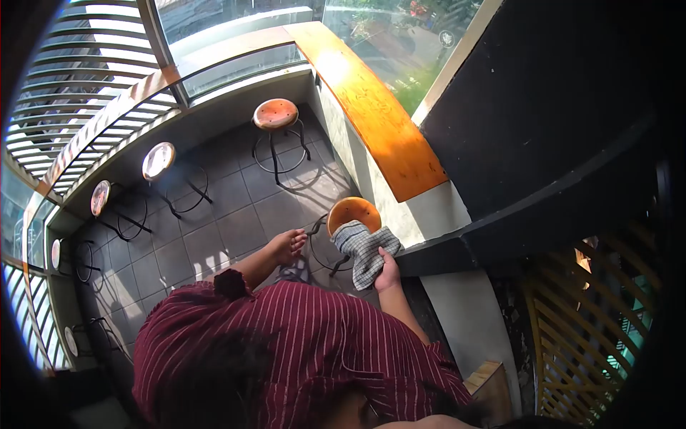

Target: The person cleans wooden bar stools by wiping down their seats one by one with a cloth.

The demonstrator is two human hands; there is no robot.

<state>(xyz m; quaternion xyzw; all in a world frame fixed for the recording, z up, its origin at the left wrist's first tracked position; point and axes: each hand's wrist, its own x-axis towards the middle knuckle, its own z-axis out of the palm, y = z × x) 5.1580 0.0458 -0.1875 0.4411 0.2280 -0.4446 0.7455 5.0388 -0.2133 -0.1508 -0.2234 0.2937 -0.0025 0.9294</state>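
A grey-and-white checked cloth [366,252] hangs over the front edge of a round orange-brown wooden stool seat [354,212]. My right hand [387,271] grips the cloth at its right side, just below the seat. To the left of this stool, my left hand [288,245] is held above the tiled floor, its fingers loosely bent and slightly apart, with nothing in them. The stool's dark metal legs show partly between my hands. The cloth hides the front part of the seat.
An orange wooden counter [371,118] runs along the window at upper right. Another round stool [276,114] stands beyond on the floor [214,243], with several more along the curved wall at left. A dark wall [543,107] rises at right, above a wooden lattice [572,350].
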